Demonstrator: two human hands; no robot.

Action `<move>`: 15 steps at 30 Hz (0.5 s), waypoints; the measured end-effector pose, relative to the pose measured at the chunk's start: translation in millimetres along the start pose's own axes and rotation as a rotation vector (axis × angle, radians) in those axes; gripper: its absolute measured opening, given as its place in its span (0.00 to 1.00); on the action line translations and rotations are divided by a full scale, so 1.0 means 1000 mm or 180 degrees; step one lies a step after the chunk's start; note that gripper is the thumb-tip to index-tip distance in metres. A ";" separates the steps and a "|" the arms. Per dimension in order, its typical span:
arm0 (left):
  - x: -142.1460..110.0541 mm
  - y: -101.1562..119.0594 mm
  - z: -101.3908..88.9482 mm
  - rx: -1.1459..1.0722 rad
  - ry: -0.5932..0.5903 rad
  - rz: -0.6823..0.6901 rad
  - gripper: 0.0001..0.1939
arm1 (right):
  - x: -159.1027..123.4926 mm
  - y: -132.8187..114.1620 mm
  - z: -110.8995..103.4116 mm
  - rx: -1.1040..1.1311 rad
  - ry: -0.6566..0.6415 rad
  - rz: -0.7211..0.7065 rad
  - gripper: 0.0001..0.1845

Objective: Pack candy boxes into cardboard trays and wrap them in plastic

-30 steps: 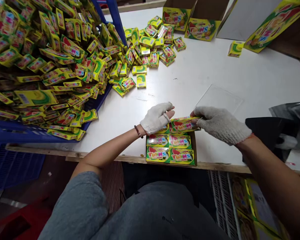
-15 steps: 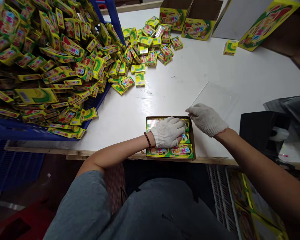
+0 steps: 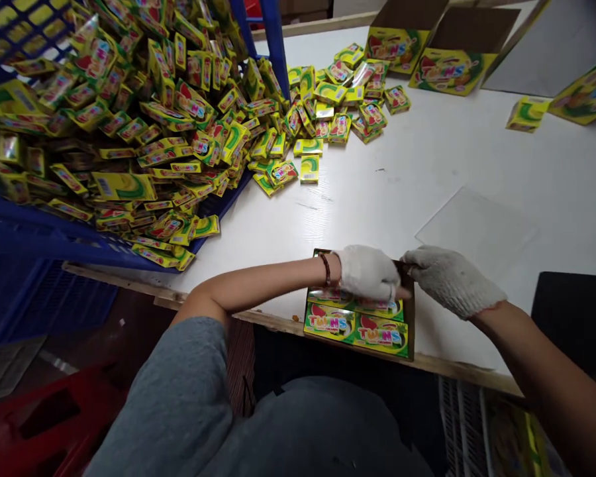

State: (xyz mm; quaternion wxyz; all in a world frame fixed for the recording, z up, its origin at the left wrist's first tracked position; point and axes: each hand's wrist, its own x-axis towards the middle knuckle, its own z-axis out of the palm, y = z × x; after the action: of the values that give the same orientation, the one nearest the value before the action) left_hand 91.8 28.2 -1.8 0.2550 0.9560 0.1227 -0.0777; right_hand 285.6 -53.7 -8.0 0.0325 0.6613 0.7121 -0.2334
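Observation:
An open display box (image 3: 411,331) stands at the table's front edge, with small yellow-green "TWINS" packs (image 3: 381,333) lying flat in rows inside it. My left hand (image 3: 370,273), in a white knitted glove, is over the packs near the box's right side. Its fingers point right and down and are smeared by motion, and a bare fingertip shows. My right hand (image 3: 451,279), also gloved, has its fingers closed at the far right corner of the box, pinching the rim. Part of the packs is hidden under my left hand and forearm.
A blue crate (image 3: 273,46) at the left overflows with loose packs (image 3: 124,187), and a pile of packs (image 3: 330,93) spills onto the white table. A clear sheet (image 3: 477,225) lies at right. Cartons (image 3: 451,69) stand at the back, near a single pack (image 3: 526,114).
My left hand has shifted right across the packs, its flat fingers now turned down. My right hand has come to the box's far corner. The whole view has swung left.

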 end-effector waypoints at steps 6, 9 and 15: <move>0.000 -0.126 -0.064 0.0293 0.1527 -0.2204 0.22 | 0.001 -0.001 0.001 0.0026 -0.0018 0.0075 0.16; -0.025 -0.182 -0.077 0.0635 0.1514 -0.3454 0.32 | 0.003 -0.001 0.001 -0.0051 -0.0014 0.0094 0.17; -0.049 -0.191 -0.061 0.0062 0.2273 -0.3069 0.35 | 0.000 -0.006 -0.001 0.0089 0.0413 0.0292 0.17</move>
State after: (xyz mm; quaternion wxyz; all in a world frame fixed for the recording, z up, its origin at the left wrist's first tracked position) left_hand -2.3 210.1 -29.0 0.1252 0.7618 0.6199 0.1403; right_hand 280.2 -53.3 -5.0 -0.0124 0.7074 0.6783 -0.1982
